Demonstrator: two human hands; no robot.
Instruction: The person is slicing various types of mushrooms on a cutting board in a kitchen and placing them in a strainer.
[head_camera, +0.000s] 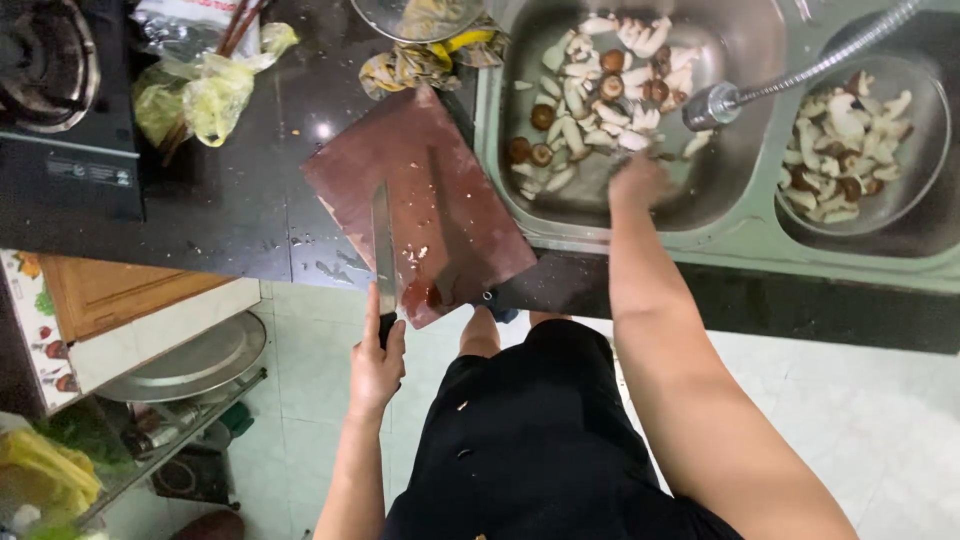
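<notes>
My left hand (376, 362) grips the handle of a long kitchen knife (383, 240), whose blade lies across a dark red cutting board (440, 190) on the black counter. A few white scraps sit on the board near the blade. My right hand (638, 182) reaches down into a steel basin (735, 30) in the sink, among sliced and whole mushrooms (590, 90) in water. Whether its fingers hold any pieces is blurred. A flexible metal faucet hose (800, 72) ends just right of that hand.
A second bowl of cut mushrooms (848, 140) sits in the right sink. A gas stove (50, 90) and plastic bags with greens (205, 90) occupy the left counter. Peel scraps (415, 62) lie behind the board. Below left, a rack holds a metal lid (190, 360).
</notes>
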